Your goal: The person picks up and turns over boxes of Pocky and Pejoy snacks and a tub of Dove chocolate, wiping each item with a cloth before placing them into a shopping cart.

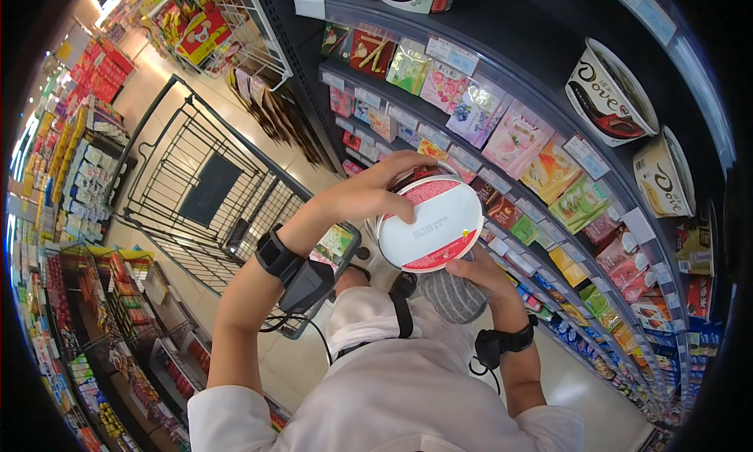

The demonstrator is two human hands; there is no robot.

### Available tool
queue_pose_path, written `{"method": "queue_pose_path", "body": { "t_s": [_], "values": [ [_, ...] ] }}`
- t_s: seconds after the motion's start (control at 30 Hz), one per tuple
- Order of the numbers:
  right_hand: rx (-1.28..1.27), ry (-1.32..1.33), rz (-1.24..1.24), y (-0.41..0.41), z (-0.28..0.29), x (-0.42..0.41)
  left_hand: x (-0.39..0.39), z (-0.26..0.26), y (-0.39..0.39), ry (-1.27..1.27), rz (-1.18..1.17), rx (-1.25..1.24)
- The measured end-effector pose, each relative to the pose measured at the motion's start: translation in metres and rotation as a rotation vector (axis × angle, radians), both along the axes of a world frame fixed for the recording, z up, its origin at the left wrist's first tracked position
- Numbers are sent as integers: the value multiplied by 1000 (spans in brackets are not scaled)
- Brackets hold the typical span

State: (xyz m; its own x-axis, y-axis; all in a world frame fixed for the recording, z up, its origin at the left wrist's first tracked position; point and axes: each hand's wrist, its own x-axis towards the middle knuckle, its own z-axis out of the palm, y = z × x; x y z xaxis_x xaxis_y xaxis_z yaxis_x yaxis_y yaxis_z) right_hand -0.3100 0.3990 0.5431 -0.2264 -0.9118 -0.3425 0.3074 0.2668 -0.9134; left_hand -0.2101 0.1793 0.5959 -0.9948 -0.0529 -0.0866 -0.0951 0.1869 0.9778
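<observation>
A round paper tub (pixel 432 222) is tilted so that its white and red base faces me; printing shows on it. My left hand (pixel 388 184) grips its upper left side, thumb on the base. At the lower right rim is my right hand (pixel 479 272), its thumb near the edge and a grey striped cloth item (pixel 453 296) at or in its grip; which exactly, I cannot tell. Two Dove chocolate tubs, a dark-labelled one (pixel 606 99) and a cream one (pixel 662 175), lie tilted on the upper shelf to the right.
A wire shopping cart (pixel 206 187) stands at the left. Shelves with price rails (pixel 406 25) and boxed snacks (pixel 517 137) curve along the right. A candy rack (pixel 123 299) is at the lower left, and a white wire display (pixel 265 34) stands beyond the cart.
</observation>
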Motion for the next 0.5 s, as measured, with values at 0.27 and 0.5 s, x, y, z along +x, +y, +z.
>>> {"method": "queue_pose_path", "body": {
  "t_s": [0.27, 0.5],
  "values": [
    [20, -16, -22, -2, 3, 1, 1, 0, -1, -26, 24, 55],
    [25, -9, -38, -4, 6, 0, 0, 1, -1, -27, 31, 36]
  ]
}}
